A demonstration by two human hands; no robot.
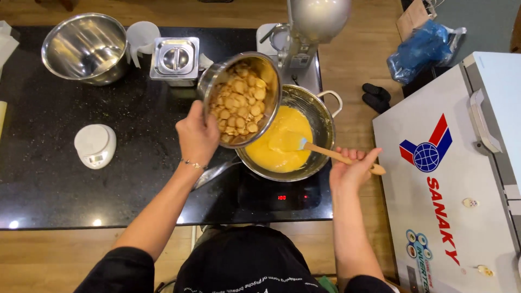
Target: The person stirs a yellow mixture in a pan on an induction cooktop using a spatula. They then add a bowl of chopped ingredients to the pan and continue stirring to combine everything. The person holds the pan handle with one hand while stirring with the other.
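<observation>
Nut bowl over black countertop

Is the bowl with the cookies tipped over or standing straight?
Tipped. The left hand holds the bowl tilted, its open side facing the camera, above the pan of yellow batter.

So the steel bowl is held up in the air and tipped hard toward the pan, open side facing the camera. It's packed with small round tan biscuit-looking pieces, all slid to the lower side. Right under its bottom edge sits the big steel pan, with a loop handle on the far right, on a cooktop. Inside is smooth bright yellow batter. A spatula with a wooden handle and a pale blue head rests in the batter, handle angled out over the right rim.
</observation>
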